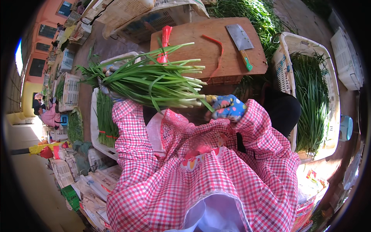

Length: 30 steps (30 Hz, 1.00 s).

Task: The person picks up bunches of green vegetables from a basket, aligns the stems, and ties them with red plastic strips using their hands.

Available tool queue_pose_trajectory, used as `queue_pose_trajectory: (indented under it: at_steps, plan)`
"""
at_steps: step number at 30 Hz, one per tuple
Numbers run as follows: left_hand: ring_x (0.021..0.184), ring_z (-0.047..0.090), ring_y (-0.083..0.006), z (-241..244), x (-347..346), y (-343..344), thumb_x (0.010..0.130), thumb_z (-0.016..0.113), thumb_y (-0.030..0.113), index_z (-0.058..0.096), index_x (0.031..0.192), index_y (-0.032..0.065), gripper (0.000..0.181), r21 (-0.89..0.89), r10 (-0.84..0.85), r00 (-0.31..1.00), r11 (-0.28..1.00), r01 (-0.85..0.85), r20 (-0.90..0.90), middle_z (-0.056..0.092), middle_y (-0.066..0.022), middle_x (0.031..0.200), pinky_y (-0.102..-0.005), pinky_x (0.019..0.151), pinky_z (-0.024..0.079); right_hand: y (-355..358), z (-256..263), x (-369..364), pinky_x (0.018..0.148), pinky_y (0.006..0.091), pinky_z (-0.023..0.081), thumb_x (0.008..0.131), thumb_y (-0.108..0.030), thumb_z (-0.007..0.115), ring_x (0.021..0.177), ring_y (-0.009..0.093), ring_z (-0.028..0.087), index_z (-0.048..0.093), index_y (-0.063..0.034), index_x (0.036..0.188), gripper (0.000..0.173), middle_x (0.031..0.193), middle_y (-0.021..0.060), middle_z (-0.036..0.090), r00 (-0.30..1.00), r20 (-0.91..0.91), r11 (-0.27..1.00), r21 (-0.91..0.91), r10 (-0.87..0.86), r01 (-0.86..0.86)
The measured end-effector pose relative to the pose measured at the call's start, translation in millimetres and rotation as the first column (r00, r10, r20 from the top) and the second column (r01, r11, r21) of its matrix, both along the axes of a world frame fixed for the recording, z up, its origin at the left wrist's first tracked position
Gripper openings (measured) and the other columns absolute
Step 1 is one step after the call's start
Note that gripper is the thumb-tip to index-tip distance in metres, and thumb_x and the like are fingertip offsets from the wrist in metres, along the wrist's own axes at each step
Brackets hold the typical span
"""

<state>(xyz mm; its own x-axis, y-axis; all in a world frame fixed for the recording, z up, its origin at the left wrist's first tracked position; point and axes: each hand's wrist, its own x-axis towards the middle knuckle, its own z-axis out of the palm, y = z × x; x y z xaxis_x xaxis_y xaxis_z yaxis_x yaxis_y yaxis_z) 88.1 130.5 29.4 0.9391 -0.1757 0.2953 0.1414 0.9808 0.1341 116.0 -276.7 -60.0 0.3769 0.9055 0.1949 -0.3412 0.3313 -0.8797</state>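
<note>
My left hand (108, 81), in a glove, is closed around the leafy part of a bunch of green Chinese chives (150, 79); the pale stem ends point right. Beside those ends is my right hand (227, 106), in a blue dotted glove, with its fingertips on a single green leaf (205, 103) at the bunch's edge. Beyond the bunch stands a wooden board (191, 32). On it lie a cleaver (240, 40) with a wood and green handle, a loose red tie (221, 50) and a bundle of red ties (165, 37), partly behind the leaves.
A white plastic crate (333, 95) of chives stands at the right. Another crate (94, 116), at the left, holds chives bound with red ties. Loose greens (261, 17) lie behind the board. At the far left a person in pink (50, 114) sits among more crates.
</note>
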Motion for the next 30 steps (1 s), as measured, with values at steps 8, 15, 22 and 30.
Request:
queue_pose_trajectory:
  at_steps: [8, 15, 22, 30]
  plan:
    - [0.093, 0.055, -0.0240, 4.4, -8.1, 8.5, 0.077, 0.055, 0.019, 0.053, 0.098, -0.0006, 0.029, -0.027, -0.033, 0.990, 0.999, 0.037, 0.139, 0.053, -0.0149, 0.097, -0.0402, 0.088, 0.045, -63.3, -21.1, 8.4, 0.086, 0.0360, 0.041, 0.076, -0.015, 0.063, 0.099, 0.026, 0.053, 0.053, -0.0098, 0.112, 0.037, 0.109, 0.0101, 0.056, 0.522, 0.715, 0.515, -0.698, 0.466, 0.497]
    - [0.090, 0.057, -0.0223, 3.4, -13.4, 5.5, 0.077, 0.057, 0.018, 0.053, 0.093, 0.0012, 0.024, -0.186, -0.176, 0.984, 0.967, 0.176, 0.017, 0.054, -0.0135, 0.092, -0.0373, 0.087, 0.045, 42.2, 7.2, 7.4, 0.090, 0.0298, 0.038, 0.083, -0.010, 0.056, 0.100, 0.015, 0.051, 0.043, -0.0006, 0.122, 0.042, 0.116, 0.0065, 0.052, 0.884, -0.262, 0.901, -0.311, -0.387, 0.302]
    - [0.090, 0.056, -0.0203, -5.6, -13.6, 15.4, 0.077, 0.056, 0.019, 0.055, 0.093, 0.0017, 0.023, -0.231, -0.041, 0.998, 0.973, 0.027, -0.054, 0.059, -0.0103, 0.084, -0.0355, 0.091, 0.042, 64.9, -7.0, 5.7, 0.073, 0.0253, 0.043, 0.079, -0.009, 0.059, 0.081, 0.012, 0.056, 0.059, 0.0012, 0.095, 0.019, 0.090, 0.0056, 0.062, 0.851, -0.368, 0.926, -0.114, -0.375, 0.359]
    - [0.092, 0.056, -0.0197, -10.7, -12.1, 35.0, 0.076, 0.056, 0.021, 0.055, 0.095, 0.0048, 0.024, -0.261, 0.005, 1.000, 0.965, -0.004, 0.003, 0.060, -0.0077, 0.084, -0.0373, 0.094, 0.038, -33.1, -0.1, 22.8, 0.074, 0.0312, 0.047, 0.081, -0.014, 0.058, 0.080, 0.018, 0.059, 0.061, -0.0004, 0.093, 0.018, 0.088, 0.0080, 0.063, 0.761, 0.517, 0.645, -0.744, 0.391, 0.174]
